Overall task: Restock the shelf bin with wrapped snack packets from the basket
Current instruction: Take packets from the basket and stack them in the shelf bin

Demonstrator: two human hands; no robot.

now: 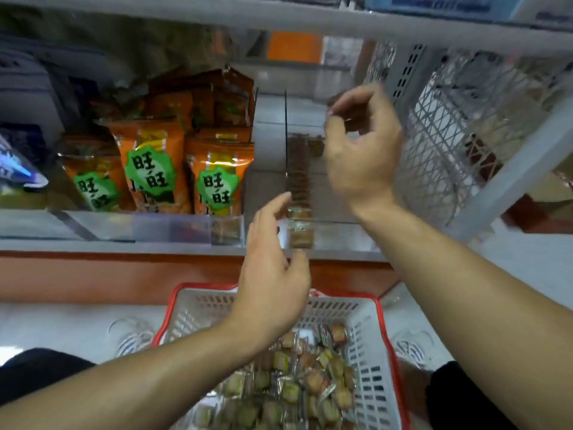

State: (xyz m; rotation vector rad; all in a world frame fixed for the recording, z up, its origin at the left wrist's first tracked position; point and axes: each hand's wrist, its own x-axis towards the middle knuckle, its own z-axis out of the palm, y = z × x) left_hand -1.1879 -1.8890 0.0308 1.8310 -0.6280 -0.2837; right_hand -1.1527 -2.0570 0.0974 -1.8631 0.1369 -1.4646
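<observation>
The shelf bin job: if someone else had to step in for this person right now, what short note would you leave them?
Right hand: raised over the clear shelf bin, fingers curled; it seems to pinch a small brown packet, but blur hides it.
Left hand: open, holds nothing, at the bin's front edge above the basket.
Done: one row of packets stands along the bin's left side, front to back.
Left: the rest of the bin looks bare, and many wrapped packets remain in the basket. Keep adding rows beside the first.
Orange snack bags in the next compartment are not part of this.
</observation>
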